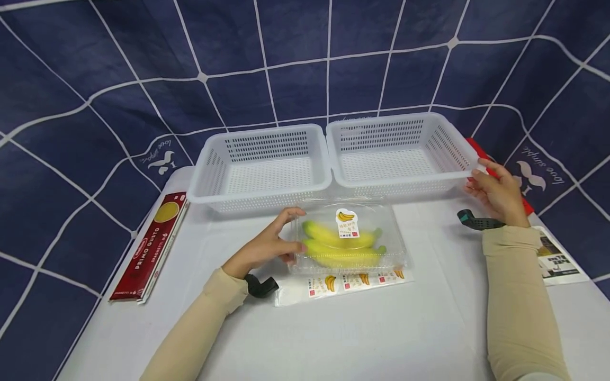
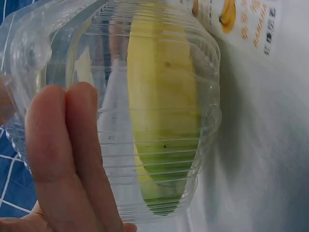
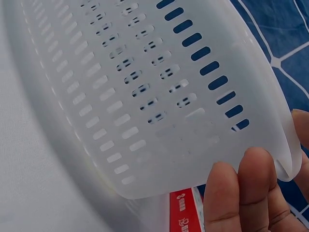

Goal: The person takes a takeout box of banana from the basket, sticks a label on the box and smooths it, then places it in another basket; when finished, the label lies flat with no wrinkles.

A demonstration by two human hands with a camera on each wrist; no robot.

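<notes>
A clear plastic clamshell box (image 1: 395, 246) holds yellow bananas (image 1: 343, 259) with green ends. On its lid is a white banana sticker (image 1: 348, 223). My left hand (image 1: 269, 243) grips the box at its left end; in the left wrist view, two fingers (image 2: 63, 154) lie along the ribbed side. My right hand (image 1: 500, 193) holds the front right corner of the right white basket (image 1: 405, 182). The right wrist view shows the basket's slotted wall (image 3: 145, 159) close up, with fingertips (image 3: 256, 169) at its rim.
Left of the right basket stands another white basket (image 1: 259, 198). A red spaghetti pack (image 1: 150, 246) lies at the left. Beneath the box's front edge is a banana sticker sheet (image 1: 300, 293). Red packaging (image 1: 526, 206) and a printed sheet (image 1: 562, 259) lie at the right. Blue checked cloth (image 1: 295, 53) hangs behind.
</notes>
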